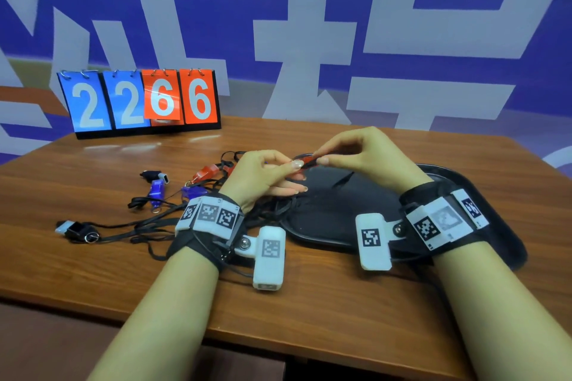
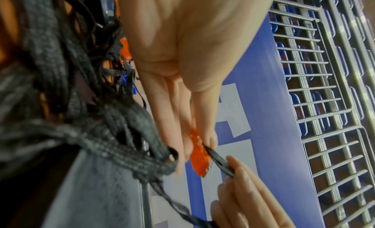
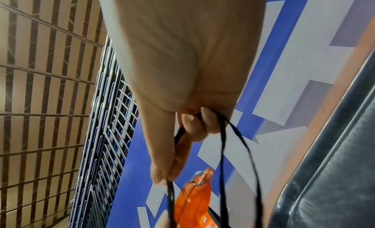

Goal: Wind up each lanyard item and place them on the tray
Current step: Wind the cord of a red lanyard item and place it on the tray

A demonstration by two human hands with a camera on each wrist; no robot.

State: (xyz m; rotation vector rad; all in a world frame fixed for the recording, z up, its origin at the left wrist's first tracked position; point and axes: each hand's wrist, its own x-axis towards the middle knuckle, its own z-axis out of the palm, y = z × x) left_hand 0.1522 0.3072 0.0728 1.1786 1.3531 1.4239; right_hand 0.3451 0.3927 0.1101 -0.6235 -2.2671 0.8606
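Left hand [image 1: 263, 176] pinches red whistle [image 1: 306, 161] between thumb and fingertips, above tray [image 1: 483, 195]; right hand [image 1: 365, 155], fingers curled, pinches its black cord [image 3: 223, 144] beside the whistle

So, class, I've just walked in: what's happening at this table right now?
A person is winding up a lanyard item. The left hand holds a red whistle above the black tray, while the right hand pinches its black cord. More whistles, red, blue and black, lie in tangled cords on the wooden table, left of the tray.
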